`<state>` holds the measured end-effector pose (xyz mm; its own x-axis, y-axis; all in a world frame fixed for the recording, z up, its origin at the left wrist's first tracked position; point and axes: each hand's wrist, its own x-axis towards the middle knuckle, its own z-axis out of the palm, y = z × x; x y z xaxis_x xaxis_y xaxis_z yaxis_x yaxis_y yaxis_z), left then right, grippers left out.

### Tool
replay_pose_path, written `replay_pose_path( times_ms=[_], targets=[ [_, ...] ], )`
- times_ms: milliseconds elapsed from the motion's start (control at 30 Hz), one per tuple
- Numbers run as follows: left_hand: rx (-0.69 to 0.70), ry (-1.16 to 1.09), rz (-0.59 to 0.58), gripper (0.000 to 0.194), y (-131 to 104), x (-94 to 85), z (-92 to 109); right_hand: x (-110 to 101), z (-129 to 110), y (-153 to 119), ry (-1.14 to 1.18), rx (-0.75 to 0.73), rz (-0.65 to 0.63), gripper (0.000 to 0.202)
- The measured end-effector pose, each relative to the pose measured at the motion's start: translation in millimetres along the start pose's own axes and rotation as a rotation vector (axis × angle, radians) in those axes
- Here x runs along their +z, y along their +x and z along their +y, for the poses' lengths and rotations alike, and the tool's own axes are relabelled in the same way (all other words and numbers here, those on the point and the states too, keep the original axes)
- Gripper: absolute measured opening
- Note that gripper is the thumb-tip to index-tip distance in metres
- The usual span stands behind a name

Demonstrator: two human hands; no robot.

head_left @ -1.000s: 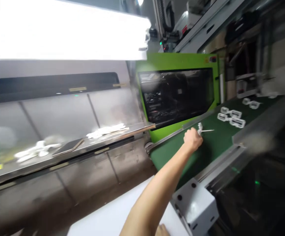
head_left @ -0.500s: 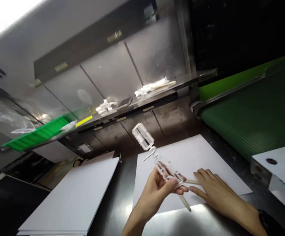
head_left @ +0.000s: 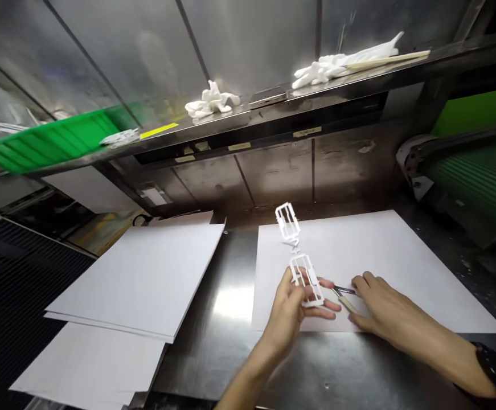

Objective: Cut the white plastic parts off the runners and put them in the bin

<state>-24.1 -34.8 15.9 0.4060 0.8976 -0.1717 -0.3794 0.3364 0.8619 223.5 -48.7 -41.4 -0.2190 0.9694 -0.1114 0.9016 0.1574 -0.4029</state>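
Observation:
My left hand [head_left: 294, 310] holds a white moulded plastic part [head_left: 299, 256], two small frames joined by a thin runner, upright above a white sheet [head_left: 401, 256] on the steel table. My right hand [head_left: 380, 304] rests flat on that sheet, fingers over a small knife with a pale handle [head_left: 344, 296] that lies between the two hands. Whether the fingers grip the knife is not clear.
A stack of white sheets [head_left: 136, 279] lies to the left. A steel shelf [head_left: 273, 114] behind carries white gloves [head_left: 211, 102], a phone, a wooden stick and a green tray [head_left: 46, 142]. The green conveyor belt [head_left: 482, 176] ends at the right.
My left hand took the white part off the conveyor and brought it back over the sheet. My view swung from the conveyor down to the table. My right hand settled beside the knife.

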Motion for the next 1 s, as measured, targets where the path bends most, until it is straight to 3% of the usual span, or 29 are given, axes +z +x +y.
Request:
replay_pose_path(
  times_ms=[167,300,467,567,667,733,833,933,1000],
  targets=[
    [0.072,0.085,-0.093,0.029,32,10.2,34,-26,17,15,0.222,0.104,-0.059,0.013],
    [0.096,0.145,-0.091,0.028,43,12.2,42,-57,40,27,0.532,0.195,-0.067,0.015],
    [-0.056,0.037,-0.27,0.033,46,4.6,31,-73,50,36,1.178,0.187,-0.135,0.054],
    [-0.126,0.035,-0.29,0.032,46,5.2,20,-69,51,37,1.507,0.22,-0.134,0.047],
    [-0.153,0.065,-0.247,0.041,46,10.4,10,-67,51,37,1.738,0.255,-0.102,0.024],
    [-0.179,0.059,-0.2,0.039,46,13.5,5,-67,50,36,1.834,0.272,-0.082,0.012],
    [-0.228,0.089,-0.175,0.021,46,13.9,1,-65,45,34,1.889,0.296,-0.094,0.01],
    [-0.265,0.114,-0.248,0.007,48,9.7,-4,-63,35,27,1.887,0.305,-0.131,0.008],
    [-0.285,0.052,-0.29,0.014,49,6.4,-9,-62,27,21,1.851,0.302,-0.141,0.002]
  ],
)
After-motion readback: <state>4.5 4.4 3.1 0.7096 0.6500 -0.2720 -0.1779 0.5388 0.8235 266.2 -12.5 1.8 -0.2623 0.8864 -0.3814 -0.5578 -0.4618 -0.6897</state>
